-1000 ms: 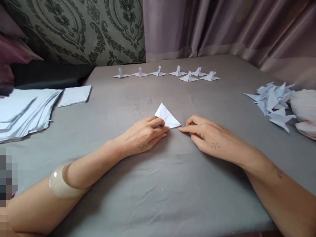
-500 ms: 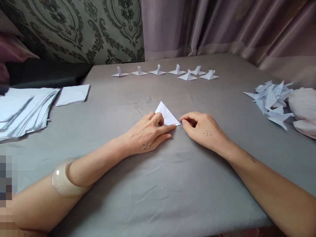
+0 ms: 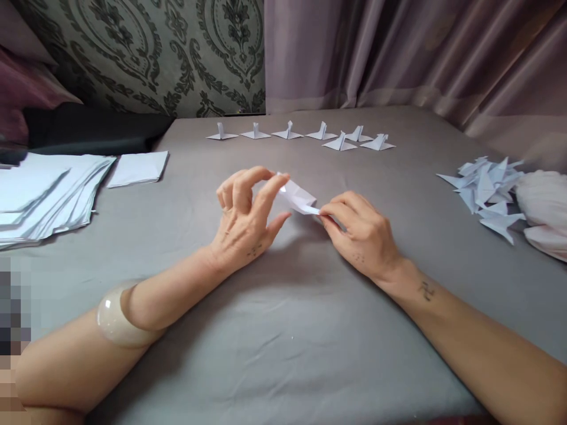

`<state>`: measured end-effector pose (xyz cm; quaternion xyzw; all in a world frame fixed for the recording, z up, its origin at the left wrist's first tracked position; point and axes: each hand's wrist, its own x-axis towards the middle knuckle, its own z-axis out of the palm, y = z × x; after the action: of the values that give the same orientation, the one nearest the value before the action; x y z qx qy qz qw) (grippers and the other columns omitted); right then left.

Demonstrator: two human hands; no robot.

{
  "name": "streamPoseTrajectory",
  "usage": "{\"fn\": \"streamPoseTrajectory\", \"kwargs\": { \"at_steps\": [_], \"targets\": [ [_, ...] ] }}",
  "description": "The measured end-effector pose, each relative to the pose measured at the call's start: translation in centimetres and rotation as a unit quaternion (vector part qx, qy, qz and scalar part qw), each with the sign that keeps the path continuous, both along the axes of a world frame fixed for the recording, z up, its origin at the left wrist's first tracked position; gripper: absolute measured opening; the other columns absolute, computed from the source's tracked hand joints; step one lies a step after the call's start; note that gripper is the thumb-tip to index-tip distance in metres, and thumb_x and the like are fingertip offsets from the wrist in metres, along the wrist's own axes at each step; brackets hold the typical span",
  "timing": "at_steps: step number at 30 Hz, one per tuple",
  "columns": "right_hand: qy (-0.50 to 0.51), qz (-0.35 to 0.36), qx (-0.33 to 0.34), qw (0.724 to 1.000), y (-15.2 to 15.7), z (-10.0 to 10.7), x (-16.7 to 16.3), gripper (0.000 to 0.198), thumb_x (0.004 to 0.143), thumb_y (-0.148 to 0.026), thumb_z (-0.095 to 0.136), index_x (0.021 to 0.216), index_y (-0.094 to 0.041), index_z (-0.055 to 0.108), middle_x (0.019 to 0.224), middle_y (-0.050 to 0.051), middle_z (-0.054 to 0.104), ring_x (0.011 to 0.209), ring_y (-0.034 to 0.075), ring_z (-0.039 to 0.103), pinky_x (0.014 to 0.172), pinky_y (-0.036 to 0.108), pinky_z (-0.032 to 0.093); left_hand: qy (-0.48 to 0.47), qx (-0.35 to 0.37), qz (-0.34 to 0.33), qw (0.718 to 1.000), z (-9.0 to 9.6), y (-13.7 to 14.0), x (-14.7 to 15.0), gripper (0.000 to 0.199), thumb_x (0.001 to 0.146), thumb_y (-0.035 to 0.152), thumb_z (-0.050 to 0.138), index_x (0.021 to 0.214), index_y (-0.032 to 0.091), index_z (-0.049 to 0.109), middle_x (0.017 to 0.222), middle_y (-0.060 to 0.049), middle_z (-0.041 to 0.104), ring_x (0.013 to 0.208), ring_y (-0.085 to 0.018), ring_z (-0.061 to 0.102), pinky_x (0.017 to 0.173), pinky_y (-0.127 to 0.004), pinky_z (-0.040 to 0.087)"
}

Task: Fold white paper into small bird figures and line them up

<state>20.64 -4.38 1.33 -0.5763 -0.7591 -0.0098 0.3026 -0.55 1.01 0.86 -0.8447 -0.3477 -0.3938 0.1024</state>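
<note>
A folded white paper (image 3: 297,196) is lifted a little off the grey cloth, tilted, its edges slightly blurred. My right hand (image 3: 361,230) pinches its near right corner between thumb and fingers. Beside the paper's left end is my left hand (image 3: 248,218), with thumb and fingers spread apart. Its index fingertip overlaps the paper's upper edge; whether it touches cannot be made out.
Several folded paper cranes (image 3: 289,131) stand along the back of the grey-covered table (image 3: 283,354). Another heap of cranes (image 3: 489,183) lies right, beside a pale cloth bundle (image 3: 543,203). Left are a stack of paper sheets (image 3: 48,198) and a smaller paper stack (image 3: 139,168).
My right hand has taken the paper's corner and raised it from the table. My left hand has come off the paper, lifting and spreading its fingers.
</note>
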Motion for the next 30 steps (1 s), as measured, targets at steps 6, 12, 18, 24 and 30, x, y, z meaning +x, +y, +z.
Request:
{"fn": "streamPoseTrajectory", "kwargs": {
  "at_steps": [6,12,18,24,30],
  "targets": [
    [-0.178,0.039,0.048,0.982,-0.3,0.3,0.2,0.032,0.093,-0.011,0.037,0.090,-0.025,0.066,0.092,0.005,0.063,0.075,0.017,0.047,0.069,0.033,0.034,0.131,-0.003,-0.123,0.984,0.2,0.0,-0.4,0.018,0.092,0.013,0.046,0.091,0.024,0.060,0.102,0.000,0.068,0.108,-0.021,0.053,0.096,-0.043,0.022],
    [-0.178,0.067,-0.010,0.982,-1.0,-0.2,0.5,0.029,0.094,-0.013,0.039,0.089,-0.021,0.066,0.090,0.005,0.061,0.078,0.016,0.050,0.067,0.030,0.037,0.176,-0.063,-0.156,0.970,0.1,-0.3,-0.1,0.020,0.094,0.020,0.046,0.081,0.020,0.062,0.086,-0.002,0.071,0.094,-0.020,0.057,0.091,-0.043,0.027],
    [-0.062,0.026,-0.118,0.991,-1.0,-0.2,0.5,0.018,0.094,-0.028,0.049,0.092,-0.022,0.065,0.093,0.003,0.062,0.080,0.014,0.057,0.063,0.027,0.039,0.136,-0.117,-0.129,0.975,0.0,-0.6,0.3,0.028,0.094,0.032,0.049,0.074,0.019,0.064,0.084,-0.003,0.071,0.089,-0.020,0.058,0.090,-0.043,0.029],
    [0.004,-0.044,-0.160,0.986,-0.7,-0.4,-0.3,0.015,0.090,-0.030,0.053,0.082,-0.023,0.063,0.088,0.000,0.062,0.069,0.012,0.056,0.062,0.027,0.039,0.103,-0.148,-0.085,0.980,-0.1,-0.7,0.7,0.023,0.094,0.031,0.048,0.082,0.020,0.064,0.080,-0.003,0.071,0.085,-0.020,0.058,0.089,-0.043,0.029],
    [0.011,-0.021,-0.138,0.990,-0.7,-0.7,-0.7,0.007,0.090,-0.021,0.053,0.089,-0.021,0.060,0.093,0.002,0.062,0.075,0.013,0.057,0.062,0.026,0.039,0.099,-0.173,-0.065,0.978,-0.2,-0.6,0.7,0.020,0.087,0.030,0.057,0.106,0.022,0.059,0.091,-0.004,0.071,0.093,-0.023,0.057,0.094,-0.045,0.027]
  ]
}}
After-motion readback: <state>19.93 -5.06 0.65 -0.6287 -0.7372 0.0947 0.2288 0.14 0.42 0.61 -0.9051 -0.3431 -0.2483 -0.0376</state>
